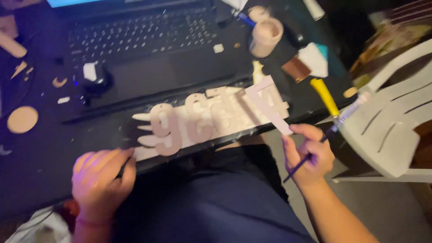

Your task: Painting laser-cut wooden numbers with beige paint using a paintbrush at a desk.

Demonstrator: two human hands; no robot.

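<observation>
At the desk's front edge lies the wooden cutout (211, 119), thin, light, probably brittle at its prongs. The left hand (103, 180), curled, presses its near end; the right hand (308, 155), closed, pinches a strip (270, 110) and a brush (333, 126). Best gripped along its solid base.

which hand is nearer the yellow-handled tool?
Right. The right hand, holding a thin brush, sits just below the yellow-handled tool; the left hand is far across the desk edge.
</observation>
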